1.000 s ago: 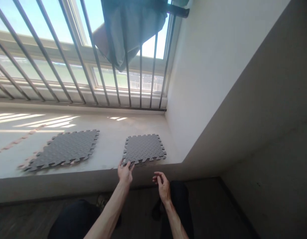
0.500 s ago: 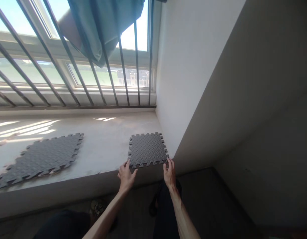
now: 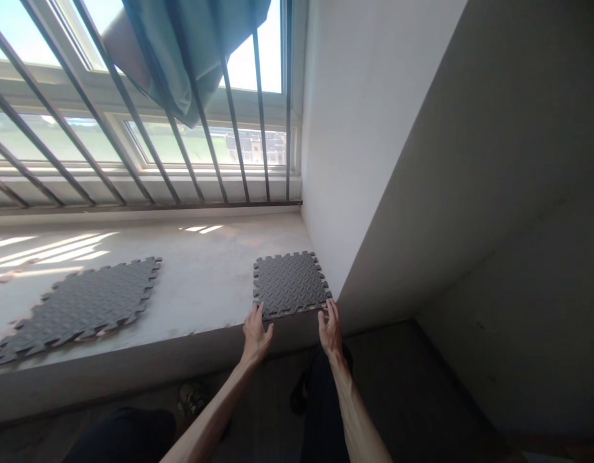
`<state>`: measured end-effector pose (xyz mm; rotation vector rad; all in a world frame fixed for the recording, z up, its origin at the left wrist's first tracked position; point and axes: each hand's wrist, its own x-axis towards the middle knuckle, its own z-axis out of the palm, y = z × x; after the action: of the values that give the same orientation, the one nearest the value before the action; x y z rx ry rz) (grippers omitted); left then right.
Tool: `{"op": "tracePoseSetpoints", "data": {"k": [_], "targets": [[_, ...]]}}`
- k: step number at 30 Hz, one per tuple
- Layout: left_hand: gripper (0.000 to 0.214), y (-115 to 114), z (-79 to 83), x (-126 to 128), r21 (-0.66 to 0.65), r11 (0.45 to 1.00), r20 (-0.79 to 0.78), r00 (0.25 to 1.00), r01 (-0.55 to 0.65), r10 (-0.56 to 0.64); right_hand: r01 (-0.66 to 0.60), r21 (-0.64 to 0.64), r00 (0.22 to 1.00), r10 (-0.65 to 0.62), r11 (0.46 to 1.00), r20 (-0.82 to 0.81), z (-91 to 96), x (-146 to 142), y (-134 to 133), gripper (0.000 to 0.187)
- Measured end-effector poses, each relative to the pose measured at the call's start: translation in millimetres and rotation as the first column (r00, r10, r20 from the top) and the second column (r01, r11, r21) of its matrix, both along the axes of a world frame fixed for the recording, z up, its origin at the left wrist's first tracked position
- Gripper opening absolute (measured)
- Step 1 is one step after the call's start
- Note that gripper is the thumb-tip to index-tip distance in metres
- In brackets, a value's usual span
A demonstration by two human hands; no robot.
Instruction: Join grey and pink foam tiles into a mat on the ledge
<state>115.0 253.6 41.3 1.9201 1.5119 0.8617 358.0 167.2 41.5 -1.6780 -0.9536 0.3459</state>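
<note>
A grey foam puzzle mat [image 3: 291, 283] with toothed edges lies flat on the pale window ledge, close to the side wall. My left hand [image 3: 257, 334] touches its front left corner with the fingertips, thumb held apart. At the front right corner, the fingers of my right hand [image 3: 330, 329] rest against the edge, also with the thumb away from them. Neither hand is wrapped around the mat. Farther left on the ledge is another grey foam puzzle mat [image 3: 92, 302], untouched.
Dark metal bars [image 3: 198, 109] stand along the back of the ledge [image 3: 200, 276], before a window with a hanging curtain [image 3: 181, 51]. A white wall [image 3: 355, 128] bounds the right side. Below the ledge are the dark floor and a shoe [image 3: 193, 397].
The mat between my hands has slid slightly right and back, toward the side wall. My left hand moved right and forward with it, and my right hand shifted a little forward.
</note>
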Motion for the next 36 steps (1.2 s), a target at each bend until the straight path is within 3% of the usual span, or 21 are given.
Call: {"op": "tracePoseSetpoints", "data": {"k": [3, 8, 16, 22, 24, 26, 29, 32, 34, 36], "targets": [[0.073, 9, -3.9, 2, -0.004, 1.000, 0.041, 0.999, 0.026, -0.026, 0.002, 0.014, 1.000, -0.003, 1.000, 0.029, 1.1, 0, 3, 0.064], [0.075, 7, -6.6, 4, 0.011, 0.999, 0.119, 0.992, 0.036, -0.037, 0.172, 0.105, 0.985, -0.173, 0.979, -0.005, 3.3, -8, -1, 0.063], [0.076, 7, -9.7, 3, 0.022, 0.998, 0.172, 0.983, 0.056, -0.059, 0.071, 0.065, 0.997, -0.069, 0.995, -0.029, 1.5, -7, 4, 0.068], [0.080, 9, -2.1, -9, 0.034, 0.985, 0.105, 0.980, 0.168, -0.171, 0.096, 0.027, 0.964, -0.100, 0.995, 0.245, 0.8, -10, 6, 0.066], [0.077, 18, 4.6, -31, 0.048, 0.976, 0.072, 0.973, 0.214, -0.217, 0.091, 0.042, 0.945, -0.100, 0.995, 0.312, -0.4, -9, 5, 0.064], [0.068, 35, 15.2, -70, 0.096, 0.981, 0.032, 0.984, 0.169, -0.173, 0.085, 0.066, 0.928, -0.103, 0.994, 0.357, -0.7, -6, 3, 0.060], [0.048, 66, 35.3, -155, 0.202, 0.973, -0.039, 0.991, -0.114, 0.124, 0.067, 0.085, 0.920, -0.095, 0.994, 0.381, 1.7, 0, -5, 0.055], [0.049, 93, 51.1, -245, 0.294, 0.857, -0.136, 0.869, -0.423, 0.475, 0.033, 0.086, 0.927, -0.063, 0.996, 0.370, 6.6, 2, -11, 0.051], [0.053, 104, 55.3, -292, 0.315, 0.803, -0.235, 0.778, -0.506, 0.583, 0.014, 0.080, 0.934, -0.042, 0.997, 0.353, 9.6, 1, -12, 0.050], [0.052, 111, 54.9, -322, 0.311, 0.823, -0.355, 0.746, -0.475, 0.564, 0.004, 0.064, 0.934, -0.026, 0.998, 0.355, 11.1, -1, -10, 0.050]]}}
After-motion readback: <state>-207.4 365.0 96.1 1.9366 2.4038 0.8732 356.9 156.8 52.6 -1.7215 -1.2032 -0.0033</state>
